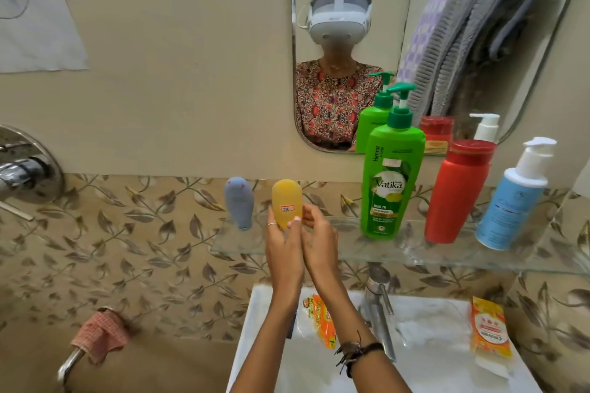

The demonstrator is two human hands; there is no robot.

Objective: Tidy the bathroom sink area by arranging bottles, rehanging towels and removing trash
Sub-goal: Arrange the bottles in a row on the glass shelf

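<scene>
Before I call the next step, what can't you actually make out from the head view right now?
- Yellow bottle: cap hidden by left hand and right hand.
- Orange wrapper on sink: partly behind right forearm.
- Blue pump bottle: label print too faint.
- Pink cloth: blurred.

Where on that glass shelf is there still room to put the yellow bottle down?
The glass shelf is bare between the blue-grey bottle and the green shampoo bottle, just behind the yellow bottle. Its right end is crowded: shampoo, red bottle, blue pump bottle.
</scene>
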